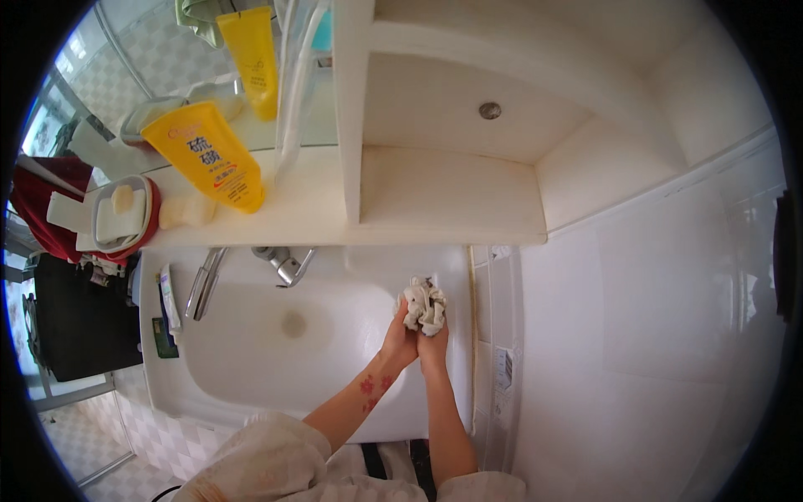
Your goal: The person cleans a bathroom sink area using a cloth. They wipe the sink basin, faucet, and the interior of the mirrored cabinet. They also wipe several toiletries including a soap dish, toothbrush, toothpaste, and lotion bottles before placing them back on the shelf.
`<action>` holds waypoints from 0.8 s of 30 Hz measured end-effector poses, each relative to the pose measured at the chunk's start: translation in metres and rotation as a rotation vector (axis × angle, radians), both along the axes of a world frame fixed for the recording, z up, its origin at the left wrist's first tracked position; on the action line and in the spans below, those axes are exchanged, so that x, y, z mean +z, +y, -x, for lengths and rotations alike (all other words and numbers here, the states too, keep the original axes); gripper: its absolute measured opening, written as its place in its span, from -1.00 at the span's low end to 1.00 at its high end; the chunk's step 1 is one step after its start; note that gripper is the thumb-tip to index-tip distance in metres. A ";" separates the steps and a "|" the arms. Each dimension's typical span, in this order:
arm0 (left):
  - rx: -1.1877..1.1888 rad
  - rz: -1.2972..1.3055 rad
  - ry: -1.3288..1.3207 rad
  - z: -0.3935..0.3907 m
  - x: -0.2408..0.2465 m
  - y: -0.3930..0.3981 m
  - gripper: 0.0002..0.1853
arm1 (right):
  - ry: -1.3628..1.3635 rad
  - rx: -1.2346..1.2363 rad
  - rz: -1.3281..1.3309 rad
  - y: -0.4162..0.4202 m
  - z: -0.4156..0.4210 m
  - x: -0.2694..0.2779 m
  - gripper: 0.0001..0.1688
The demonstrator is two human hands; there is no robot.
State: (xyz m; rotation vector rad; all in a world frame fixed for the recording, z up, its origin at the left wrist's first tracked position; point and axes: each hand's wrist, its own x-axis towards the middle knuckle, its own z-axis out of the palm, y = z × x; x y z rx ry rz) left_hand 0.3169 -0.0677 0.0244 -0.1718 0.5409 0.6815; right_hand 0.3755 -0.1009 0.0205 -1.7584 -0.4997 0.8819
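A crumpled pale cloth (425,304), marked with darker grey patches, is bunched between my two hands over the right side of the white sink (251,376). My left hand (399,339) grips it from the left, and my right hand (433,344) from below and the right. The wrists come close together, and the cloth hides most of my fingers. To the left of the hands, a chrome faucet (285,267) stands at the back of the basin. I cannot tell whether water runs from it.
Above the sink, a ledge (301,232) carries a yellow squeeze tube (210,157), a soap bar (186,211) and a soap box (122,216). A toothpaste tube (169,298) and a green packet (164,339) lie on the left rim. A tiled wall (627,314) stands at right.
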 end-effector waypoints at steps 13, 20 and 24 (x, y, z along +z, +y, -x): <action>0.042 -0.130 0.049 -0.016 0.047 0.026 -0.47 | -0.044 -0.115 -0.191 0.029 -0.003 0.041 -0.62; -0.019 -0.148 -0.065 -0.011 0.100 0.044 -0.50 | 0.027 0.058 -0.319 0.038 -0.014 0.098 -0.51; -0.061 -0.188 -0.032 -0.018 0.130 0.050 -0.50 | -0.008 0.029 -0.373 0.037 -0.021 0.105 -0.47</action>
